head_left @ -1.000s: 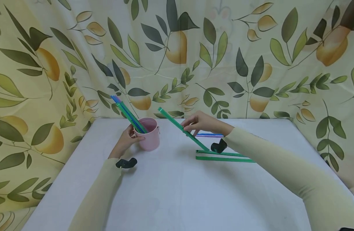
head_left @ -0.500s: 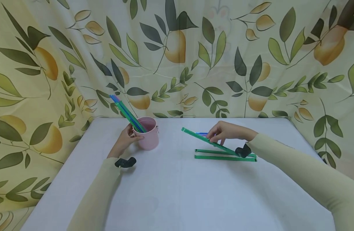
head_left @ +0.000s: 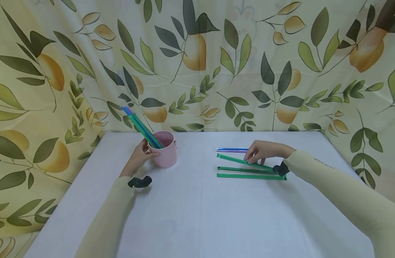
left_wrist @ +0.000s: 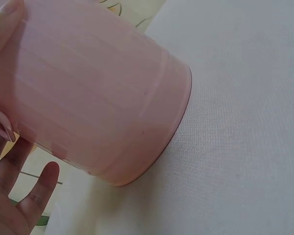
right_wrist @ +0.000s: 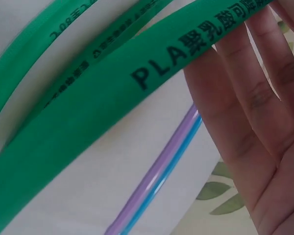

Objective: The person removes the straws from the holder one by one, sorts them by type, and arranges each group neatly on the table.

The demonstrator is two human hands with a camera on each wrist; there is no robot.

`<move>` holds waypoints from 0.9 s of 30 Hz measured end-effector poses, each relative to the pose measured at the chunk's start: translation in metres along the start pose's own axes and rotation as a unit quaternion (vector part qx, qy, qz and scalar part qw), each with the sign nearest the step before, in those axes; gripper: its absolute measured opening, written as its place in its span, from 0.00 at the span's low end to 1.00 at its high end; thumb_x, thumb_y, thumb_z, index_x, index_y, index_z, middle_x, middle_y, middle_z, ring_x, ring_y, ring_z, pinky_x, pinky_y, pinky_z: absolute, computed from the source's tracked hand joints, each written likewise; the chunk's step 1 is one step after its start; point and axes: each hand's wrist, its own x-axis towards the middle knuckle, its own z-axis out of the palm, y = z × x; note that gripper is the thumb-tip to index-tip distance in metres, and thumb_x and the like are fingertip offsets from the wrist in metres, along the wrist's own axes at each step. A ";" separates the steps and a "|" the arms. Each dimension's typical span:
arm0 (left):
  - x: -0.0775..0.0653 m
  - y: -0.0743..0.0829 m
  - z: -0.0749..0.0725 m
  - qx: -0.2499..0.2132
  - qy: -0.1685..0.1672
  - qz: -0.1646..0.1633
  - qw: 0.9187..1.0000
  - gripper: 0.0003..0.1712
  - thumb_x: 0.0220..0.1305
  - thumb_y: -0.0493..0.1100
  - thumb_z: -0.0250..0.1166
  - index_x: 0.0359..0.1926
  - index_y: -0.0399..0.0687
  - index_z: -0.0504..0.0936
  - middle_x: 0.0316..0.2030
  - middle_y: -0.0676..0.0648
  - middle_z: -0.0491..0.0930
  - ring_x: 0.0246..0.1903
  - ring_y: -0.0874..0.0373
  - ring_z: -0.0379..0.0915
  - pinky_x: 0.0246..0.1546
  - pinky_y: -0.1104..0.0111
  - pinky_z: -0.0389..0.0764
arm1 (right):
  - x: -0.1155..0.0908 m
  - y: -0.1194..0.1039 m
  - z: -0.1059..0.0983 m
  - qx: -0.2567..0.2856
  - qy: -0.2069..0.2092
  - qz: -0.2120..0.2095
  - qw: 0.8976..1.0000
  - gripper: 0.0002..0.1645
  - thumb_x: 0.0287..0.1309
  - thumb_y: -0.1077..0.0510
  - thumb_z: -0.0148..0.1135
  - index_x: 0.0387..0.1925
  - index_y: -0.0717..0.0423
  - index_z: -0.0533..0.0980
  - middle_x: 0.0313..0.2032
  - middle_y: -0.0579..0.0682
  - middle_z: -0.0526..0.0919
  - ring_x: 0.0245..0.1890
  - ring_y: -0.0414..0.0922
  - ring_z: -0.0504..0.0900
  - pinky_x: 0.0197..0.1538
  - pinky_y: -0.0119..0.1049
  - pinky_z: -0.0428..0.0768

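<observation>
My left hand [head_left: 137, 158] grips the pink bucket [head_left: 166, 157] at its left side, thumb across the front near the rim. The bucket tilts slightly in the head view. Green, blue and purple straws [head_left: 144, 129] lean out of it to the left. On the right, my right hand [head_left: 267, 149] pinches a green-wrapped straw [head_left: 231, 158] near its middle; dark print reading PLA shows on the wrapper [right_wrist: 112, 107] in the right wrist view. Whether this straw touches the table is unclear. Two more green-wrapped straws [head_left: 241, 176] lie just in front of it.
Behind the right hand lie a blue straw [head_left: 229, 148] and a purple straw [head_left: 231, 151], partly hidden by the fingers. A white cloth covers the table [head_left: 197, 215]. A leaf-and-fruit patterned curtain [head_left: 191, 89] hangs along the back edge.
My right hand has moved right and lowered the green-wrapped straw from a steep slant to nearly level, behind the other two green ones. The left hand and bucket have stayed in place.
</observation>
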 end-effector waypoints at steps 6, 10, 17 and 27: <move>0.000 0.001 0.000 0.002 0.001 -0.005 1.000 0.53 0.54 0.50 0.70 0.73 0.54 0.47 0.72 0.44 0.53 0.72 0.45 0.47 0.69 0.49 0.58 | 0.006 0.008 0.008 0.001 -0.009 0.022 1.000 0.12 0.57 0.59 0.63 0.43 0.58 0.82 0.37 0.48 0.84 0.31 0.40 0.77 0.33 0.36 0.84; -0.010 0.017 0.002 0.001 -0.007 -0.012 1.000 0.50 0.57 0.45 0.68 0.73 0.50 0.46 0.72 0.42 0.51 0.72 0.44 0.45 0.70 0.49 0.56 | 0.009 0.010 0.014 -0.006 -0.005 0.029 1.000 0.12 0.56 0.60 0.63 0.42 0.57 0.83 0.36 0.47 0.84 0.30 0.40 0.76 0.32 0.36 0.84; -0.003 0.006 0.000 -0.007 -0.005 -0.011 1.000 0.51 0.57 0.44 0.68 0.73 0.52 0.46 0.72 0.43 0.52 0.71 0.44 0.46 0.70 0.49 0.56 | 0.013 0.011 0.019 -0.014 -0.003 0.035 0.999 0.11 0.56 0.60 0.63 0.41 0.57 0.83 0.33 0.45 0.83 0.29 0.39 0.74 0.30 0.35 0.82; 0.001 0.000 0.000 0.001 0.003 -0.001 1.000 0.51 0.55 0.47 0.70 0.73 0.53 0.48 0.71 0.44 0.54 0.71 0.44 0.48 0.69 0.49 0.58 | 0.018 0.021 0.025 -0.010 0.002 0.023 1.000 0.10 0.55 0.59 0.65 0.40 0.55 0.83 0.31 0.44 0.84 0.28 0.39 0.73 0.29 0.32 0.77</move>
